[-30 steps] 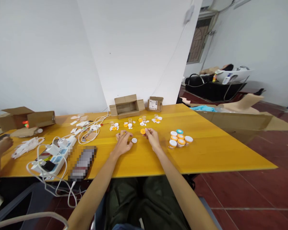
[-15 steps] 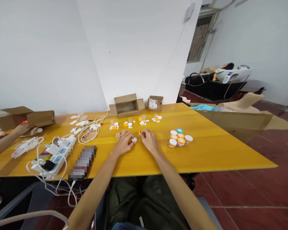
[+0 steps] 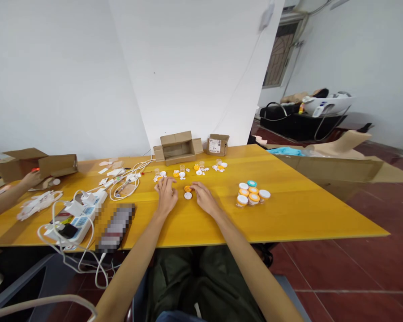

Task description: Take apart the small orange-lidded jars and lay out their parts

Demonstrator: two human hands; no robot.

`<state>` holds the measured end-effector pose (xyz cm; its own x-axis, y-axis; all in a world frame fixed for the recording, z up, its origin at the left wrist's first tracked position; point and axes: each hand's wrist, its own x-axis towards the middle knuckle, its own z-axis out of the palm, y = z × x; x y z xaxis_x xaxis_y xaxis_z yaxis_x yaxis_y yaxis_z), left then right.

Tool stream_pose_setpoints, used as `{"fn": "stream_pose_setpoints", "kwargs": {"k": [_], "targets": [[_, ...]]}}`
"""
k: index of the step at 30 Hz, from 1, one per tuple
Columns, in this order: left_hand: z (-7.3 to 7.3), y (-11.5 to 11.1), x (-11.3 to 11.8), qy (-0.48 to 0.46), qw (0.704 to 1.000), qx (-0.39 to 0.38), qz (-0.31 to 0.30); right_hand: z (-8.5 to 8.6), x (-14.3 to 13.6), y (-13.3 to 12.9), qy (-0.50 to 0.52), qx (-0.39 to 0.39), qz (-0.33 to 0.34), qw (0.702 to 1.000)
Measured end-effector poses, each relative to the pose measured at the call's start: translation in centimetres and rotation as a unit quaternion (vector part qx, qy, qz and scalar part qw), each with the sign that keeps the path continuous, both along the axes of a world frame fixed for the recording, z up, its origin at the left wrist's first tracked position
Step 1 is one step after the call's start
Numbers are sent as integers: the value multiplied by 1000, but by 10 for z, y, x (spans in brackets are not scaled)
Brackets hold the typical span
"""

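An orange lid (image 3: 187, 188) lies flat on the table just behind a white disc (image 3: 187, 196). The fingertips of my right hand (image 3: 204, 197) are closed together at the right edge of the orange lid. To the left, my left hand (image 3: 167, 197) is bent down with its fingers curled around a small clear cup, which they almost wholly cover. Behind the hands lie several groups of parts: a clear cup (image 3: 182, 168), a white lid (image 3: 182, 175), an orange lid (image 3: 176, 175) and small white pieces with dark marks.
On the right several lidded jars (image 3: 253, 197) stand in a cluster. Cardboard boxes (image 3: 177, 152) line the back. A power strip (image 3: 83, 223) with white cables and a phone (image 3: 116, 228) lie left. Another person's hand (image 3: 32, 179) reaches to a box at far left.
My left hand has moved left, off the white disc and over the clear cup. My right hand has shifted slightly left, bringing the orange lid down behind the disc.
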<state>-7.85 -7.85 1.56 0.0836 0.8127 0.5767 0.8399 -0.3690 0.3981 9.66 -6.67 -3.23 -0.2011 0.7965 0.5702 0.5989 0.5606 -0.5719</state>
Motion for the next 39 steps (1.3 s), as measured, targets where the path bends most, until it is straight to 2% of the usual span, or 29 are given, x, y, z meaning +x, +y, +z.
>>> {"fn": "stream_pose_setpoints", "kwargs": {"k": [3, 6, 8, 11, 15, 18, 22, 27, 32, 39], "targets": [[-1, 5, -3, -39, 997, 9, 63, 4, 1, -2, -9, -10, -19, 1000], [-3, 9, -7, -70, 994, -20, 83, 9, 3, -5, -43, -35, -40, 998], [-5, 12, -10, -91, 991, -56, 82, 12, 4, -8, -63, -43, -30, 997], [-10, 18, -12, -128, 985, -101, 59, 17, 4, -12, -71, -37, 20, 997], [-16, 22, -14, -142, 984, -111, 10, 22, 3, -16, -62, -37, 46, 996], [-14, 20, -13, -113, 989, -98, 14, 24, 2, -17, -56, -36, 20, 998], [-7, 9, -8, -33, 999, -42, -1, 25, 1, -18, -73, -16, -9, 997], [1, -5, 1, 74, 993, -29, -88, 25, 1, -20, -100, -5, -5, 995], [3, -10, 3, 112, 983, -39, -141, 24, 1, -20, -99, -6, -10, 995], [0, -9, 2, 123, 979, -47, -157, 23, 2, -19, -93, -4, -7, 996]]}}
